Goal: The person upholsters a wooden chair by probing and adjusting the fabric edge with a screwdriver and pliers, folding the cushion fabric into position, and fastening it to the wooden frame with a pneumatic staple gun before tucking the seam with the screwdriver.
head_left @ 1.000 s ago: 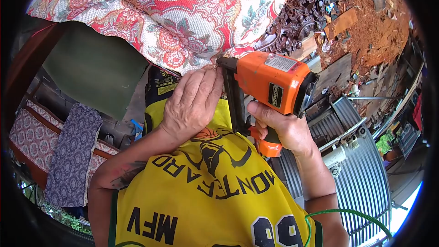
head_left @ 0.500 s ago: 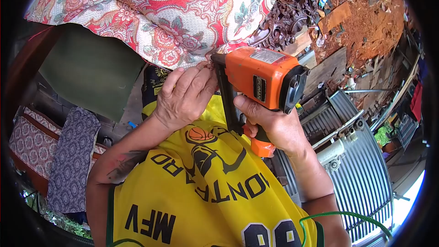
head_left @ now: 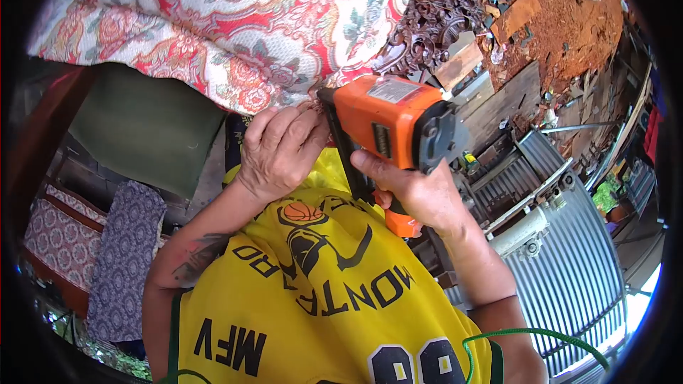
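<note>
An orange and black staple gun [head_left: 388,117] is gripped by its handle in my right hand [head_left: 416,188]. Its narrow black nose touches the lower edge of a red and white floral fabric [head_left: 235,35]. Just left of the nose, my left hand [head_left: 279,149] has its fingers bent and pressed together at that edge, pinching the fabric hem. The fingertips are partly hidden against the cloth.
Carved dark wood [head_left: 434,18] lies beyond the fabric at upper right, near wood scraps [head_left: 459,64] and reddish debris. A green panel [head_left: 146,128] is at left, above patterned cushions [head_left: 67,231]. Corrugated metal [head_left: 569,263] stands at lower right.
The staple gun and both hands have shifted left in view, and the gun has turned somewhat. My left hand's fingers, flat on the fabric edge earlier, are now bent at it.
</note>
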`<state>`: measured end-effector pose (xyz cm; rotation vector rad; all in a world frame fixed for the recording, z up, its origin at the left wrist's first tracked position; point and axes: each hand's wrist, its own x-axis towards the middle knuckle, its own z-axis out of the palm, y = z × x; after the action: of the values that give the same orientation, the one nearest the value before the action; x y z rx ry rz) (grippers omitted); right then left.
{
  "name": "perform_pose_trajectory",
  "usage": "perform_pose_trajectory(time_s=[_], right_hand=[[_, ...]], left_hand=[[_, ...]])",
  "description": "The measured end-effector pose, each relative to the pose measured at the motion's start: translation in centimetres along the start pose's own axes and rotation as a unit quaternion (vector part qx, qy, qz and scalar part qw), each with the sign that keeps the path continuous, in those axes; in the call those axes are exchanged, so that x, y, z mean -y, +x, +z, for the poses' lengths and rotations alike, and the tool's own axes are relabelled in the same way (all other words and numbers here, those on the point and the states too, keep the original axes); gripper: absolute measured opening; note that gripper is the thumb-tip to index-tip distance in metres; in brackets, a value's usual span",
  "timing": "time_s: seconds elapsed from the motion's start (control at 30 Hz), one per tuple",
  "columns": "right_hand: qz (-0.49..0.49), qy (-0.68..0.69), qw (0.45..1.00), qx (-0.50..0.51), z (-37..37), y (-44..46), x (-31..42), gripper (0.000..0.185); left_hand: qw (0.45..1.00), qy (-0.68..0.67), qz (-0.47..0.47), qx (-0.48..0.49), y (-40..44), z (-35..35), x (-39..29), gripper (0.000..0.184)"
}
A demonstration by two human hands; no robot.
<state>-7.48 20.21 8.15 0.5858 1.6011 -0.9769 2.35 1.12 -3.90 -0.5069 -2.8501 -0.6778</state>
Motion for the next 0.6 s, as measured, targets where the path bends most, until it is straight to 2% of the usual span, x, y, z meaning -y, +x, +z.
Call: perform_pose_trajectory(time_s=[0.07,0.13,0.23,0.27,0.33,0.4,0.47,0.6], right_hand=[[-0.207,-0.045,0.977,-0.017,0.2,0.6,-1.3,0.029],[-0.233,-0.041,0.971,-0.026,0.4,0.6,-1.7,0.03],[-0.344,-0.121,0.929,-0.068,0.3,1.2,-2.8,0.029],[-0.346,-0.113,0.929,-0.066,0.2,1.1,-3.0,0.029],[-0.263,-0.082,0.961,-0.007,-0.2,0.8,-3.6,0.023],[-0.27,-0.086,0.959,-0.016,-0.2,1.0,-4.6,0.02],[-0.343,-0.139,0.929,-0.029,-0.7,1.3,-4.9,0.022],[-0.359,-0.141,0.922,-0.034,-1.2,1.6,-5.1,0.023]], left_hand=[[1.0,0.006,0.021,0.016,-0.1,-0.3,0.0,0.015],[1.0,0.013,0.011,0.023,-0.1,-0.2,-0.1,0.014],[0.999,0.03,0.031,0.03,-0.1,-0.4,0.1,0.013],[0.998,0.033,0.033,0.038,-0.1,-0.5,0.2,0.013],[0.997,0.036,0.042,0.048,0.1,-0.6,0.2,0.014],[0.997,0.041,0.016,0.063,0.5,-1.1,-0.2,0.022],[0.997,0.034,0.009,0.071,0.5,-1.1,-0.2,0.022],[0.997,0.02,0.004,0.08,0.6,-1.3,-0.2,0.021]])
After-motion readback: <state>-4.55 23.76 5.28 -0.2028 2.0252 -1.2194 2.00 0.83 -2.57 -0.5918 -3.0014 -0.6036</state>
